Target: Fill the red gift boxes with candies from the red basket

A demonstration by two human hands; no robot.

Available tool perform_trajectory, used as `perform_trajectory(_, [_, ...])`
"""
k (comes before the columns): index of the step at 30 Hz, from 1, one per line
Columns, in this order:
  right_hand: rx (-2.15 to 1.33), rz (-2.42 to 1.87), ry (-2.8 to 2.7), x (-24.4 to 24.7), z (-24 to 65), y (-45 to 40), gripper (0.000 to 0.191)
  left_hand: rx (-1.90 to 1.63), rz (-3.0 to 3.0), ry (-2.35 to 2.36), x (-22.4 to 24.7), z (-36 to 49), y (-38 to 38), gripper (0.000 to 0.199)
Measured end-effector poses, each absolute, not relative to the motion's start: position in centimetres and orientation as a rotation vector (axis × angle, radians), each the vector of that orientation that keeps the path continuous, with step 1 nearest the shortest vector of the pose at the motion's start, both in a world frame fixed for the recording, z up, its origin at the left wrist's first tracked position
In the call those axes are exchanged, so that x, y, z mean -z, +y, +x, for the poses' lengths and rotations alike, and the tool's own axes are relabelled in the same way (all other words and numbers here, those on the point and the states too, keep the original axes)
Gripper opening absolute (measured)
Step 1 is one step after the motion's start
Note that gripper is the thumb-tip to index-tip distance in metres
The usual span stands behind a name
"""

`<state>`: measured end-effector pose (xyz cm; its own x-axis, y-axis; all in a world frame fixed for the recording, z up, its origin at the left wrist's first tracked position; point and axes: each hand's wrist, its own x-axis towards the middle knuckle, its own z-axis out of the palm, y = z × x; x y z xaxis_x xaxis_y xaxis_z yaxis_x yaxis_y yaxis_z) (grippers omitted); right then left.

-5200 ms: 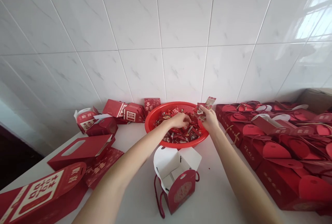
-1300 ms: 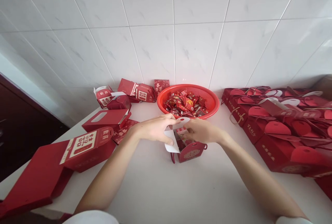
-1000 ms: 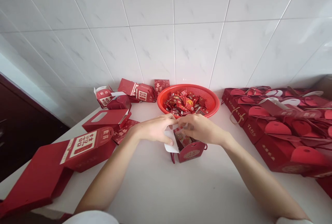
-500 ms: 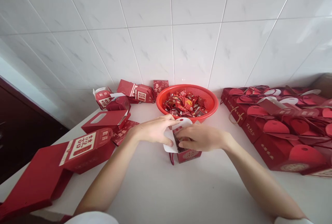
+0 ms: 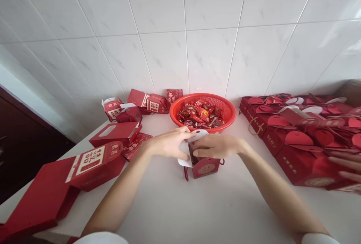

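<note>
A small red gift box [image 5: 206, 167] with a gold emblem and red cord handles stands on the white table, its white-lined flaps spread. My left hand [image 5: 170, 144] grips the box's left flaps, thumb in front and fingers behind. Over the box opening is my right hand [image 5: 216, 147], slightly blurred, its fingers stretched out to the left. No object shows in the right hand, and its fingertips are partly lost in the dark opening. Just behind the box sits a red plastic basket [image 5: 231, 121] filled with wrapped candies [image 5: 204, 113].
Folded red boxes stand in rows [image 5: 296, 157] on the right. Another person's blurred hand [image 5: 349, 166] reaches in at the right edge. More red boxes [image 5: 96, 161] lie along the left side, some against the tiled wall [image 5: 158, 63].
My right hand has lifted slightly, uncovering more of the box front and its right cord. My left hand stays on the flaps. Another person's hand has appeared at the right edge.
</note>
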<state>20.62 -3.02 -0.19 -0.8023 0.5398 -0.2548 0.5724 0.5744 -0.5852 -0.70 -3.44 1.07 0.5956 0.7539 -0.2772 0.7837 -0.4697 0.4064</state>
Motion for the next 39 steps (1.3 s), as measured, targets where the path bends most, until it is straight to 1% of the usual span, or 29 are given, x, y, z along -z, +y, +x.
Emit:
perform_trajectory(3, [1.191, 0.934, 2.975, -0.8, 22.8, -2.7, 0.027, 0.076, 2.353, 1.197, -1.0, -0.7, -3.4, 0.054])
perform_trajectory(5, [1.134, 1.058, 3.080, -1.5, 24.2, -2.8, 0.026, 0.079, 2.347, 1.193, -1.1, -0.7, -3.4, 0.046])
perform_trajectory(6, [1.029, 1.167, 3.098, -1.8, 24.7, -2.9, 0.022, 0.069, 2.338, 1.191, -1.1, -0.7, -3.5, 0.047])
perform_trajectory(8, [0.739, 1.410, 3.032, -2.1, 25.2, -3.3, 0.013, 0.029, 2.314, 1.180, -1.2, -0.8, -3.6, 0.060])
perform_trajectory(10, [0.526, 1.559, 2.902, -2.3, 25.1, -3.7, 0.011, -0.007, 2.296, 1.156, -1.3, -1.1, -3.7, 0.077])
perform_trajectory(12, [0.509, 1.562, 2.826, -2.4, 24.6, -4.1, 0.012, -0.003, 2.296, 1.118, -1.4, -1.6, -3.7, 0.089])
perform_trajectory(14, [0.629, 1.461, 2.842, -2.4, 24.0, -4.4, 0.012, 0.021, 2.319, 1.056, -1.6, -2.1, -3.7, 0.091])
perform_trajectory(16, [0.787, 1.333, 2.882, -2.4, 23.5, -4.5, 0.012, 0.022, 2.361, 0.990, -1.7, -2.4, -3.5, 0.084])
perform_trajectory(18, [0.900, 1.222, 2.902, -2.2, 23.3, -4.5, 0.010, -0.025, 2.405, 0.957, -1.7, -2.3, -3.3, 0.068])
perform_trajectory(20, [0.928, 1.138, 2.893, -1.9, 23.3, -4.3, 0.009, -0.086, 2.426, 0.996, -1.3, -1.8, -3.2, 0.054])
perform_trajectory(22, [0.940, 1.086, 2.857, -1.7, 23.5, -4.1, 0.010, -0.125, 2.446, 1.084, -0.7, -0.9, -3.2, 0.046])
perform_trajectory(24, [0.990, 1.057, 2.820, -1.6, 23.7, -3.8, 0.011, -0.145, 2.482, 1.176, 0.0, -0.1, -3.2, 0.047])
perform_trajectory(29, [1.061, 0.990, 2.786, -1.7, 24.4, -3.4, 0.013, -0.169, 2.564, 1.269, 1.3, 1.3, -3.5, 0.058])
perform_trajectory(31, [1.078, 0.981, 2.797, -1.9, 24.8, -3.4, 0.012, -0.192, 2.598, 1.280, 1.6, 1.6, -3.6, 0.065])
perform_trajectory(34, [1.108, 1.024, 2.790, -2.3, 25.1, -3.6, 0.023, -0.257, 2.630, 1.275, 1.8, 1.7, -3.6, 0.074])
perform_trajectory(36, [1.095, 1.052, 2.767, -2.4, 25.2, -3.7, 0.030, -0.270, 2.622, 1.291, 1.9, 1.7, -3.5, 0.068])
perform_trajectory(39, [0.984, 1.064, 2.745, -2.1, 25.0, -3.7, 0.031, -0.252, 2.583, 1.304, 1.7, 1.7, -3.5, 0.044])
